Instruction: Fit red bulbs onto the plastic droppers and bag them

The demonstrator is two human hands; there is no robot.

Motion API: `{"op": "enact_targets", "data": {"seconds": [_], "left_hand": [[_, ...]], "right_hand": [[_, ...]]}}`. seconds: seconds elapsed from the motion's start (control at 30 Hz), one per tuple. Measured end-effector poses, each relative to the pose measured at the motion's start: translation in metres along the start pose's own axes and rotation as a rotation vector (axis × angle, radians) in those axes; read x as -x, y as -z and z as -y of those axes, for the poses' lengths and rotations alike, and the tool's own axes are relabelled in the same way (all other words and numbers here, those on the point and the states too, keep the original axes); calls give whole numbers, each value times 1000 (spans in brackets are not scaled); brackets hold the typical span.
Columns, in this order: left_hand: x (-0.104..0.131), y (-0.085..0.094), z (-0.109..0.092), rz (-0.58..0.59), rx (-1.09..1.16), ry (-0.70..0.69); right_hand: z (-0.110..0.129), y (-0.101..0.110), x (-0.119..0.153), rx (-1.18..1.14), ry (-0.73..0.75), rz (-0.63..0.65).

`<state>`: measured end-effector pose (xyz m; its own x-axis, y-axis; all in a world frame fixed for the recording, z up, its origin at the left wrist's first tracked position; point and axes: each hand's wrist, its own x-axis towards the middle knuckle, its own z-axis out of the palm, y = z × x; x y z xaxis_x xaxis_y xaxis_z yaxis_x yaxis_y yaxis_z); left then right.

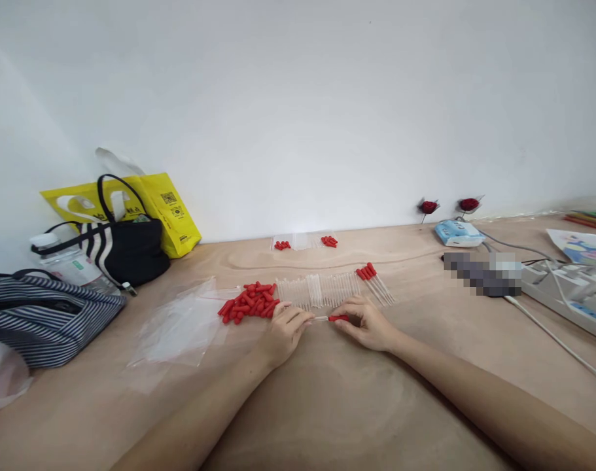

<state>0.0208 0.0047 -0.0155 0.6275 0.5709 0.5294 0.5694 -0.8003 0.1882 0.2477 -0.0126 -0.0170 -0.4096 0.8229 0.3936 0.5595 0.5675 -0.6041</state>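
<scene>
Between the fingers of my left hand (284, 333) is a clear glass dropper tube (320, 318), lying level just above the table. My right hand (369, 325) pinches a red rubber bulb (337, 318) at the tube's right end; whether the bulb sits on the tube I cannot tell. Left of my left hand lies a heap of loose red bulbs (248, 301). Behind both hands runs a row of clear tubes (315, 290) laid side by side. Several tubes with red bulbs on top, finished-looking droppers (375, 282), lie beyond my right hand.
Clear plastic bags (177, 327) lie to the left. Small bags with red bulbs (330, 241) rest against the wall. Farther left stand a striped pouch (57, 320), a black bag (135, 252) and a yellow bag (175, 219). A tissue pack (458, 233) and power strip (567, 294) are right.
</scene>
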Motion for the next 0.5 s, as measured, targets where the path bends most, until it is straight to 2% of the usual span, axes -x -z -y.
{"op": "enact_targets", "data": {"seconds": [0.17,0.5], "left_hand": [[-1,0,-1,16,-9,1],[-1,-2,-1,30,48,30]], "right_hand": [[1,-3,0,-72,-47,2],[3,-5,-1,-103,-49,66]]}}
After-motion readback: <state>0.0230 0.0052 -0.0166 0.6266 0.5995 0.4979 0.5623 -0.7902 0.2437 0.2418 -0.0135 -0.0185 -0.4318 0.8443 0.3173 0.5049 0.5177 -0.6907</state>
